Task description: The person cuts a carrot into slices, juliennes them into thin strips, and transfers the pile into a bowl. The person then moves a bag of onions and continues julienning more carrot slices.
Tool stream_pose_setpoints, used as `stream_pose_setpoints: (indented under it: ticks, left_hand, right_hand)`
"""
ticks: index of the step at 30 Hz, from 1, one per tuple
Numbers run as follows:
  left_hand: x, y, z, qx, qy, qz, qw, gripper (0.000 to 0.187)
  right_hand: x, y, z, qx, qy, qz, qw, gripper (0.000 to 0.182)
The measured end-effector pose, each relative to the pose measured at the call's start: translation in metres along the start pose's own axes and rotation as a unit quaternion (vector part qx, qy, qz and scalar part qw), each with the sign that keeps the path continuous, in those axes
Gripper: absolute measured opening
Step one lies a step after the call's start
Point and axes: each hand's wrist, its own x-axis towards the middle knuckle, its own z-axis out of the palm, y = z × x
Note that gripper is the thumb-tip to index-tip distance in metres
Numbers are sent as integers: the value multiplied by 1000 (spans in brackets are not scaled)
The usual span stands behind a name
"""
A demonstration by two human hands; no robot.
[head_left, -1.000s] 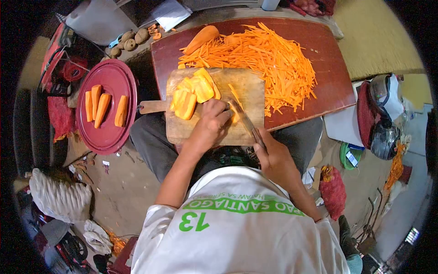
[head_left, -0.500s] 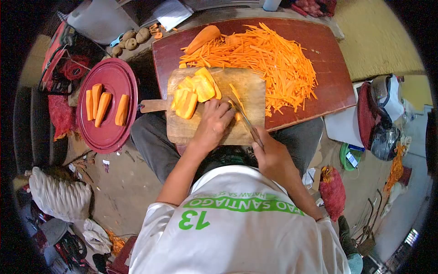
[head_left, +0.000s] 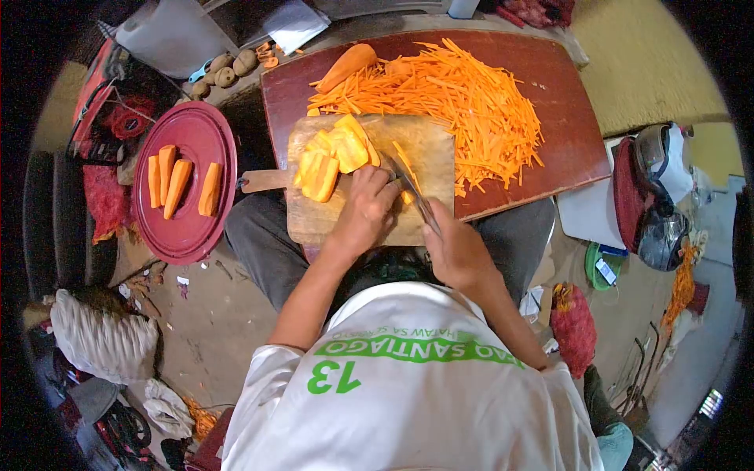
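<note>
My left hand (head_left: 364,213) presses down on a carrot slice on the wooden cutting board (head_left: 424,141), fingers curled over it. My right hand (head_left: 457,253) grips a knife (head_left: 415,195), its blade slanting across the board right beside my left fingers. A stack of flat carrot slices (head_left: 331,157) lies on the board's left part. A few cut strips (head_left: 404,157) lie near the blade. Behind the board a big heap of carrot strips (head_left: 455,98) covers the dark red table (head_left: 565,133). A whole peeled carrot (head_left: 345,67) rests at the heap's far left.
A round dark red lid (head_left: 188,228) at my left carries several halved carrot pieces (head_left: 179,184). Small round roots (head_left: 224,72) lie on the floor beyond it. Red mesh bags (head_left: 572,326), a helmet (head_left: 658,228) and clutter stand at my right. A white sack (head_left: 102,337) lies lower left.
The knife and my right hand have shifted slightly up and left along the board, closer to my left fingers. My left hand stays on the carrot slice.
</note>
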Motion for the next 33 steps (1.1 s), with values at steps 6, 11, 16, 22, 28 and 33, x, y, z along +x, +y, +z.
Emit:
stream_pose_setpoints:
  ticks: [6, 11, 16, 22, 28, 33]
  left_hand:
    - [0, -2, 3, 0, 22, 10, 1000, 43]
    - [2, -3, 5, 12, 39, 26, 999, 42]
    - [0, -3, 4, 6, 18, 4, 1000, 41]
    - [1, -2, 6, 1, 37, 11, 999, 41]
    - [2, 4, 0, 4, 25, 5, 1000, 37]
    - [-1, 1, 6, 18, 39, 11, 999, 35]
  right_hand:
    - [-16, 3, -10, 30, 15, -30, 999, 41]
    - [-10, 9, 3, 16, 15, -4, 1000, 42]
    - [1, 7, -4, 36, 13, -25, 999, 42]
    - [-16, 11, 0, 12, 10, -10, 1000, 42]
    - [-13, 8, -9, 19, 12, -36, 999, 43]
    - [-18, 15, -1, 10, 11, -13, 1000, 42]
